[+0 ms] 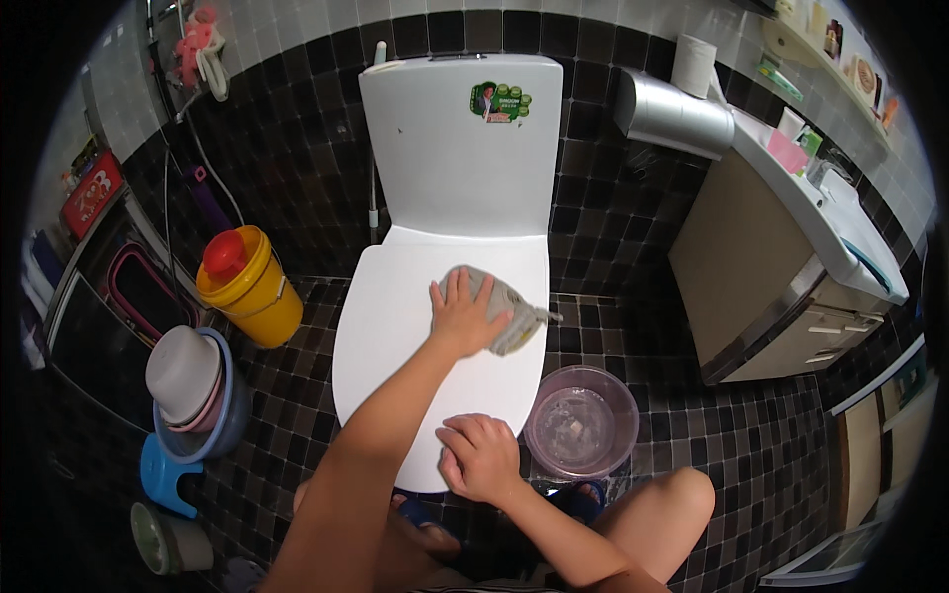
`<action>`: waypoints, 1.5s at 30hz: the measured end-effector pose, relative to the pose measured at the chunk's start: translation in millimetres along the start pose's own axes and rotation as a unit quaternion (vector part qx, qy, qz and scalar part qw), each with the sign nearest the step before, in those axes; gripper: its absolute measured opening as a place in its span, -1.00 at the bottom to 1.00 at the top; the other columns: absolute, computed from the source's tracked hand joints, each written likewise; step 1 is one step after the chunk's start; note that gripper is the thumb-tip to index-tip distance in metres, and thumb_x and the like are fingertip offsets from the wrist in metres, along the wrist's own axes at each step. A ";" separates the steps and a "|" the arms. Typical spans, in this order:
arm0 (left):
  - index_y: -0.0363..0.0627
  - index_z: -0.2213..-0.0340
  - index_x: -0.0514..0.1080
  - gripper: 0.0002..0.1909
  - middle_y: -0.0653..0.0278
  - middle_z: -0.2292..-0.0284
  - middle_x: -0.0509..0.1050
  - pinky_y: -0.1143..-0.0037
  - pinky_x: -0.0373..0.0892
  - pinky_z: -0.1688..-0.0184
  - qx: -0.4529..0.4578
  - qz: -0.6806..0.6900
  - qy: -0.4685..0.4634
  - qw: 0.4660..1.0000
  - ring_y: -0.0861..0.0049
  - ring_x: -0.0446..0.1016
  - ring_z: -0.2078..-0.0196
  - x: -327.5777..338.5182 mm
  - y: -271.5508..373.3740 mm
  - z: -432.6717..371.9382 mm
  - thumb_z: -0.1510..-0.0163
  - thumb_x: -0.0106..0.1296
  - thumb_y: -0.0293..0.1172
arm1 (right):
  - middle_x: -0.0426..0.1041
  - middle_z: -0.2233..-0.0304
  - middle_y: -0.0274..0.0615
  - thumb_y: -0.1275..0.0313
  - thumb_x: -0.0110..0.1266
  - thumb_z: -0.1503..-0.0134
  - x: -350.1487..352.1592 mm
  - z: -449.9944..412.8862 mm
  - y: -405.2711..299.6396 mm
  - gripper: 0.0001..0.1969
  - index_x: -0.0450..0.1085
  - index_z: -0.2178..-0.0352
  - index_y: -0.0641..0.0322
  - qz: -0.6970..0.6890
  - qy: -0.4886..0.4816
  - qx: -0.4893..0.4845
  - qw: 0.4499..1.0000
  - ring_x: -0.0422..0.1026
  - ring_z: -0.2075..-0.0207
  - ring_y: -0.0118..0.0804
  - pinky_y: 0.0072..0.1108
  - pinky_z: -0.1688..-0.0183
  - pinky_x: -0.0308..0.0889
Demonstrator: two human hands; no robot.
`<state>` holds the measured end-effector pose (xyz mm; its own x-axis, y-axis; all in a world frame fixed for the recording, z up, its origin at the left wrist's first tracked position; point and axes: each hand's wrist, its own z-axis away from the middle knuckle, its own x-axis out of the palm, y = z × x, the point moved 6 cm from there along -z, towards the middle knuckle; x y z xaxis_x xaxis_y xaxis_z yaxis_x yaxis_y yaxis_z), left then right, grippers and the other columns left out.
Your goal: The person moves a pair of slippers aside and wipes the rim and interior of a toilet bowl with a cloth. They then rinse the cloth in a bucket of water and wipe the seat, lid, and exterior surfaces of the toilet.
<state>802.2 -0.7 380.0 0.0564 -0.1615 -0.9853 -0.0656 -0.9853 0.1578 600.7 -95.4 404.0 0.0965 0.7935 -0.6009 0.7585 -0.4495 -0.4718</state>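
Observation:
A white toilet with its lid [385, 326] down stands before me. On the lid's right half, my left hand [463, 315] presses a damp-looking grey cloth [511, 296] flat, fingers spread over it. The cloth's narrow end reaches past the lid's right edge. Near the front of the lid rests my right hand [482, 456], its fingers loosely curled, with nothing seen in it. To the right of the lid, a translucent pink basin [619, 430] stands on the floor and holds water and a small pale object. Behind the lid rises the white cistern [460, 163], which bears a green sticker.
Left of the toilet stand a yellow bucket [278, 315] with a red scoop [225, 254], stacked basins [182, 370], a blue plastic stool [167, 474] and a pale bucket [185, 545]. At right are a sink cabinet [749, 274] and a toilet roll [693, 67] on a silver holder [675, 115].

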 end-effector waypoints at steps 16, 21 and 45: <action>0.04 -0.28 -0.09 -0.15 -0.18 -0.28 -0.25 0.04 -0.49 -0.28 -0.062 0.044 -0.014 0.997 0.08 -0.41 -0.37 -12.2 -25.2 191.2 -0.11 -0.28 0.26 | 0.50 0.29 -0.12 0.53 0.08 0.03 -13.2 39.5 -34.4 -0.87 0.48 0.39 0.27 -0.106 -0.047 0.006 0.993 0.45 0.17 -0.13 -0.32 0.00 0.24; 0.03 -0.29 -0.16 -0.03 -0.09 -0.30 -0.32 0.02 -0.50 -0.27 -0.046 0.126 -0.142 0.981 0.16 -0.48 -0.37 -6.3 -44.5 203.7 -0.03 -0.16 0.30 | 0.48 0.38 -0.06 0.49 0.06 0.03 -29.9 16.3 -47.8 -0.86 0.46 0.39 0.27 -0.085 -0.010 0.075 0.994 0.44 0.29 -0.02 -0.28 0.16 0.29; -0.17 -0.14 0.16 -0.43 -0.07 -0.16 0.13 -0.03 -0.27 -0.26 -0.073 0.122 0.040 0.989 0.07 -0.06 -0.29 -51.8 -82.3 121.4 -0.15 -0.06 -0.22 | -0.04 -0.30 -0.03 -0.16 -0.22 -0.12 129.9 -195.9 131.9 -0.34 0.17 -0.19 -0.16 0.215 -0.215 0.083 0.949 -0.16 -0.34 0.00 -0.07 -0.30 -0.36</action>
<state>683.8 95.5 410.0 0.1358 -0.3932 -0.9094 0.0578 -0.9132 0.4034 839.5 28.8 390.2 0.0744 0.2967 -0.9521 0.5926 -0.7810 -0.1971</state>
